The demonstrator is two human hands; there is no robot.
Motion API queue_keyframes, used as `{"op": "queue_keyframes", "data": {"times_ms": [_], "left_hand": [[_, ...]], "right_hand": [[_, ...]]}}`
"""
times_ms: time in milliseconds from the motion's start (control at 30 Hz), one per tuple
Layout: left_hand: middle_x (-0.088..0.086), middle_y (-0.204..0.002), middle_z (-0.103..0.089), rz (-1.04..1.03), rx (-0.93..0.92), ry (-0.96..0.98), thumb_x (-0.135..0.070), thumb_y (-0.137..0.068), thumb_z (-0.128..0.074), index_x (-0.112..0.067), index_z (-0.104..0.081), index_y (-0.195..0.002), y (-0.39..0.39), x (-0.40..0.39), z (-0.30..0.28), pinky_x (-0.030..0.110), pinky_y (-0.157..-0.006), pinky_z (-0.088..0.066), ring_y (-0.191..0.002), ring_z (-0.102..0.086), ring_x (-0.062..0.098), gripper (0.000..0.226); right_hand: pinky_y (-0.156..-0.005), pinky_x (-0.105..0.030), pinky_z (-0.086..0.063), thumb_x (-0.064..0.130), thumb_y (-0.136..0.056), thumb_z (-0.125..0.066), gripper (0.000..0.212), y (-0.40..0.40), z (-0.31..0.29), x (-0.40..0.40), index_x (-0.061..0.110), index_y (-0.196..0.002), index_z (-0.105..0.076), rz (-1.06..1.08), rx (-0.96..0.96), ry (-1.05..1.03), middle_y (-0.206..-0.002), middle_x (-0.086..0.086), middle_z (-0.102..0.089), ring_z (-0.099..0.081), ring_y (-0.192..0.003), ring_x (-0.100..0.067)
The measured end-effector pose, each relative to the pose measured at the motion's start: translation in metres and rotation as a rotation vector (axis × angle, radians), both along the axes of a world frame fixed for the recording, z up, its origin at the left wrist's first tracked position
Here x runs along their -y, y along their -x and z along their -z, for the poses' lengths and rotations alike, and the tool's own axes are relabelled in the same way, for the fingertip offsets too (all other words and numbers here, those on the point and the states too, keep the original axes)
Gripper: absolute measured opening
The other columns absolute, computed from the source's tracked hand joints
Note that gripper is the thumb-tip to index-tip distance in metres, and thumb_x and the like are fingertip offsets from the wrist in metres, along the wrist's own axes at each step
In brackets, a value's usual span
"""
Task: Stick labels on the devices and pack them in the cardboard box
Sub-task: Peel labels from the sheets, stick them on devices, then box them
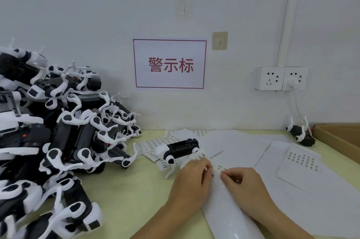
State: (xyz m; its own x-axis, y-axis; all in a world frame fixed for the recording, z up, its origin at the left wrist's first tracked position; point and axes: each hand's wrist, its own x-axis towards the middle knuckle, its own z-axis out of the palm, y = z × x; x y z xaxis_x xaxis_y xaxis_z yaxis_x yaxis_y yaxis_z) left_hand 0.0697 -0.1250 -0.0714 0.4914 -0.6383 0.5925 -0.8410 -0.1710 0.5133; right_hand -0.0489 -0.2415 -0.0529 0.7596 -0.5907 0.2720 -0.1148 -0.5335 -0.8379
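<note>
A heap of black-and-white robot-dog devices (58, 131) rises far to the left of the person's fingers, legs and heads tangled, spilling across the pale green table (136, 199) and up against the white wall. Closer in, just beyond the left hand's knuckles, a single device (179, 150) lies on its side over loose printed label sheets (153, 146), its white legs pointing toward the table's front edge. The left hand (191, 178) rests low on the table with its fingers curled, fingertips pinching the edge of a glossy white backing sheet (224, 209) that runs between both forearms toward the onlooker. Facing it, almost fingertip to fingertip, the right hand (244, 183) curls thumb and forefinger on the same edge; it appears to pinch a small label there, though the piece is too small to make out for certain. On the wall above the hands hangs a red-bordered sign (169, 64) with red characters. To the right of the right hand's fingers lie white papers and another label sheet (301, 159) with rows of print. Farther right, near the wall beneath a double socket (281, 78), one more device (301, 132) lies alone just beside the open cardboard box (339, 137) at the table's right edge.
</note>
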Motion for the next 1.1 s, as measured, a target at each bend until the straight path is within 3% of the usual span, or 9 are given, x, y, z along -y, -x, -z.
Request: {"op": "queue_keyframes", "data": {"times_ms": [133,233,333,500,667,900,1000,1100], "left_hand": [[-0.014,-0.055,-0.050,0.043,-0.173,0.091,-0.020,-0.101,-0.053,-0.036,-0.053,-0.086,-0.002,0.001,-0.001,0.017,-0.052,-0.030,-0.053,-0.044,0.009,0.022],[-0.006,-0.056,-0.050,0.066,-0.216,0.123,-0.019,-0.101,-0.054,-0.044,-0.050,-0.085,-0.002,0.000,0.000,0.018,-0.049,-0.030,-0.049,-0.042,0.008,0.030],[0.001,-0.064,-0.058,0.083,-0.236,0.126,-0.017,-0.100,-0.055,-0.041,-0.053,-0.090,-0.004,0.000,0.001,0.024,-0.050,-0.036,-0.051,-0.045,0.010,0.026],[-0.007,-0.072,-0.064,0.094,-0.215,0.088,-0.016,-0.098,-0.058,-0.033,-0.057,-0.098,-0.005,0.001,0.003,0.018,-0.055,-0.045,-0.062,-0.059,0.011,0.017],[-0.013,-0.078,-0.063,0.097,-0.177,0.079,-0.019,-0.097,-0.057,-0.037,-0.054,-0.098,-0.004,0.002,0.003,0.014,-0.057,-0.042,-0.068,-0.058,0.007,0.019],[-0.016,-0.087,-0.062,0.116,-0.135,0.075,-0.016,-0.096,-0.057,-0.034,-0.056,-0.100,-0.002,0.000,0.002,0.014,-0.062,-0.044,-0.083,-0.060,0.007,0.018],[-0.018,-0.092,-0.062,0.122,-0.124,0.039,-0.012,-0.094,-0.056,-0.036,-0.054,-0.102,-0.002,0.000,0.002,0.018,-0.069,-0.048,-0.089,-0.059,0.005,0.025],[-0.020,-0.093,-0.061,0.135,-0.111,0.004,-0.010,-0.095,-0.054,-0.036,-0.054,-0.103,-0.001,0.000,0.002,0.022,-0.073,-0.049,-0.088,-0.058,0.003,0.027]], "right_hand": [[-0.061,-0.003,-0.040,0.016,-0.088,-0.069,0.020,-0.001,0.002,0.005,0.034,-0.080,-0.071,0.079,-0.054,-0.007,-0.073,0.014,-0.073,-0.064,-0.075,0.007],[-0.058,-0.005,-0.038,0.021,-0.088,-0.069,0.015,-0.002,0.004,0.009,0.035,-0.091,-0.067,0.101,-0.131,0.008,-0.074,0.007,-0.071,-0.062,-0.073,0.001],[-0.058,-0.006,-0.039,0.017,-0.087,-0.069,0.018,-0.001,0.004,0.009,0.033,-0.092,-0.066,0.105,-0.128,-0.003,-0.077,0.005,-0.067,-0.059,-0.069,-0.002],[-0.073,-0.010,-0.038,0.010,-0.089,-0.066,0.024,0.000,0.003,0.004,0.034,-0.088,-0.068,0.138,-0.005,0.085,-0.095,0.008,-0.060,-0.056,-0.091,-0.001],[-0.065,-0.008,-0.043,0.005,-0.090,-0.063,0.028,0.000,-0.001,-0.001,0.029,-0.080,-0.074,0.078,0.026,0.057,-0.077,0.008,-0.070,-0.059,-0.074,-0.001],[-0.060,-0.001,-0.039,0.013,-0.091,-0.064,0.022,-0.001,-0.004,-0.002,0.026,-0.082,-0.079,0.061,0.002,-0.074,-0.071,0.025,-0.071,-0.061,-0.073,0.012],[-0.055,-0.008,-0.040,0.017,-0.092,-0.065,0.017,-0.001,-0.006,-0.003,0.026,-0.087,-0.078,0.029,0.010,-0.161,-0.074,0.018,-0.073,-0.060,-0.058,0.005],[-0.050,-0.012,-0.041,0.014,-0.092,-0.065,0.019,0.001,-0.007,-0.005,0.024,-0.084,-0.078,-0.034,0.014,-0.165,-0.076,0.009,-0.074,-0.063,-0.054,-0.006]]}}
